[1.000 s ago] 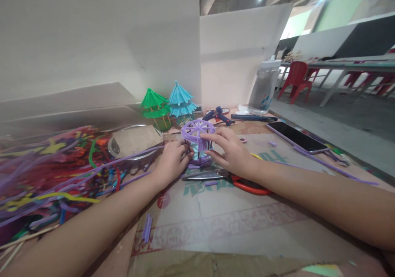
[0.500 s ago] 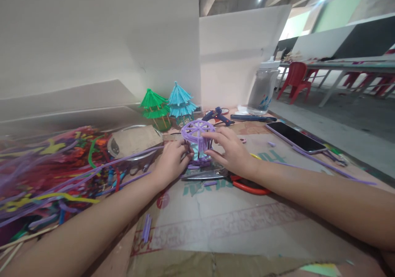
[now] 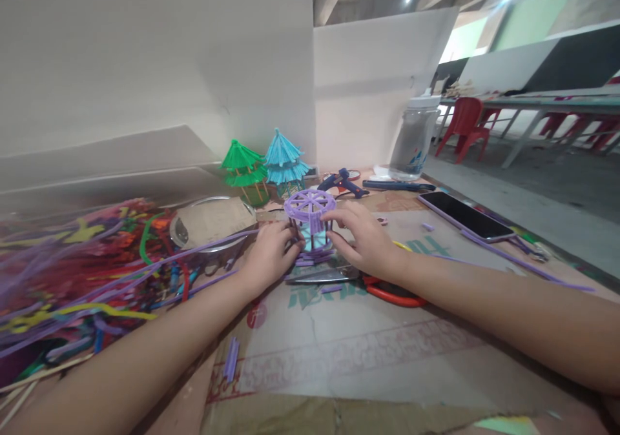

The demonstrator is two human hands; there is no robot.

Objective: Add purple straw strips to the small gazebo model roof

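Observation:
A round purple pipe-cleaner frame point(image 3: 310, 204), with a spoked top and thin posts, stands upright on a light-blue and purple base. My left hand point(image 3: 274, 249) has its fingers curled around the posts on the frame's left side. At the right edge, my right hand point(image 3: 365, 241) has thumb and index finger apart, the index tip close to the top ring. Short purple strips hang at the front of that ring. Scissors point(image 3: 323, 276) with red-orange handles lie just in front, partly under my right hand. Cut purple pieces point(image 3: 332, 289) lie nearby.
Green point(image 3: 245, 170) and blue point(image 3: 285, 157) tiered-roof models stand behind, beside a glue gun point(image 3: 343, 182). A pile of coloured pipe cleaners point(image 3: 97, 261) and a metal tray point(image 3: 213, 219) are left. A phone point(image 3: 465, 215), a cutter knife point(image 3: 397, 185) and a water bottle point(image 3: 414, 138) sit right.
My right fingers have drawn back slightly to the right from the front of the frame, uncovering more of the posts and blue base. My left hand stays in place.

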